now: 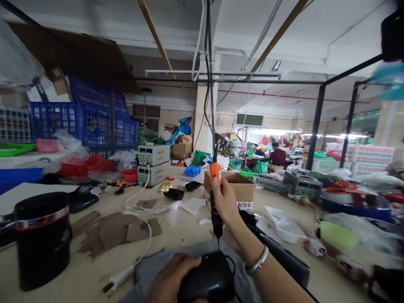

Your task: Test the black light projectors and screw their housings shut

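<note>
In my right hand [224, 198] is an orange and black electric screwdriver [216, 216], held upright with the fingers wrapped round its body. Its thin bit points down and meets, or nearly meets, the top edge of a black plastic housing [206, 277]; I cannot tell if it touches. My left hand [173, 275] grips that housing from the left, its thumb on top. Beneath the housing lies a grey cloth [151, 269]. A black cable runs along the housing's right side. The screwdriver's own cord [212, 105] hangs from overhead.
A black canister [42, 240] stands at the left, near a white cable with a plug [121, 277]. Ahead are an open cardboard box [243, 185] and stacked power supply units [153, 164]. At the right lie a white tray [284, 225] and a long black case [284, 256]. A person [277, 155] sits far back.
</note>
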### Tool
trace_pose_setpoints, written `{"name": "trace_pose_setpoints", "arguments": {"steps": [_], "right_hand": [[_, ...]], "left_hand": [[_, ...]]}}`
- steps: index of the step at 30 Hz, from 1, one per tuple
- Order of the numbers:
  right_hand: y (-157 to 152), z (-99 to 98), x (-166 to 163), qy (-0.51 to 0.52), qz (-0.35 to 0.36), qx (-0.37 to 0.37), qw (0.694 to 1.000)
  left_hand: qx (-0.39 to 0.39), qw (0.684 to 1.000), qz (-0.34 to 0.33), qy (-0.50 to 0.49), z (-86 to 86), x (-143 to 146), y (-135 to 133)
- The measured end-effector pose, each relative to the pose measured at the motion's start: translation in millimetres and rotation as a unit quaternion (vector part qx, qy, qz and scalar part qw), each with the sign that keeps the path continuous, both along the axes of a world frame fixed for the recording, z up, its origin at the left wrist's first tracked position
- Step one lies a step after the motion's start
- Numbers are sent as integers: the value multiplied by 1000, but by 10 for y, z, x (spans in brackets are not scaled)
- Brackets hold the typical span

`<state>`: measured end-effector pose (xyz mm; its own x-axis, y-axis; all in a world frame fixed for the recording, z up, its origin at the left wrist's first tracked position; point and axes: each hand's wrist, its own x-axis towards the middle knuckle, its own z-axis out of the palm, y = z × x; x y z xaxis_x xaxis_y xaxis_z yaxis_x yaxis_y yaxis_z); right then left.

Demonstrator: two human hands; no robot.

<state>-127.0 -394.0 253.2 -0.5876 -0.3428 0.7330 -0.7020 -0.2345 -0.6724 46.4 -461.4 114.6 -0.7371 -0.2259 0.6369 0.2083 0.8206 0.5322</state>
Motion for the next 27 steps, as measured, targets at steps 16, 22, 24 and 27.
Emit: {"name": "trace_pose_setpoints", "arguments": {"steps": [16,22,24,27], "right_hand": [[75,274,7,-122,101,-34,987],[261,585,390,-109,207,-73,970],[284,614,519,-96,230,-62,966],[243,571,599,-87,247,-49,964]], "left_hand": [[22,999,6,-44,289,148,183],[17,999,8,-39,272,112,182],[17,999,10,-35,273,107,185],[17,999,8,-40,282,116,186]]}}
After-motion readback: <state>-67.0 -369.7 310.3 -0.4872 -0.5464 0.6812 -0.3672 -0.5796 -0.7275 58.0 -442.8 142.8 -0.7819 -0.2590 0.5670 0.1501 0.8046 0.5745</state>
